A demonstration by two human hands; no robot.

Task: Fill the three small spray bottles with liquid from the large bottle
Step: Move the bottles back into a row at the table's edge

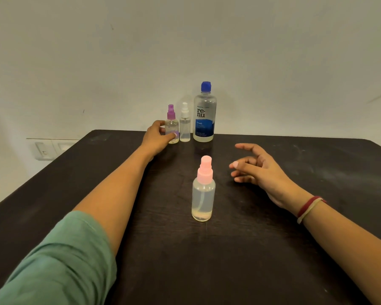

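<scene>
We are holding the purple-capped bottle (172,126) at the back of the counter (295,238) in our left grip (157,135), apparently wrapped round it, right grip (255,166) hanging open, empty, a sideways pull risking toppling the white-capped bottle (184,126) beside it.

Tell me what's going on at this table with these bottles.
A person's left hand grips the purple-capped spray bottle at the far side of the table, beside the white-capped spray bottle and the large bottle, whose blue cap is on. The right hand hovers open next to the pink-capped spray bottle, which stands nearer and holds liquid.
</scene>
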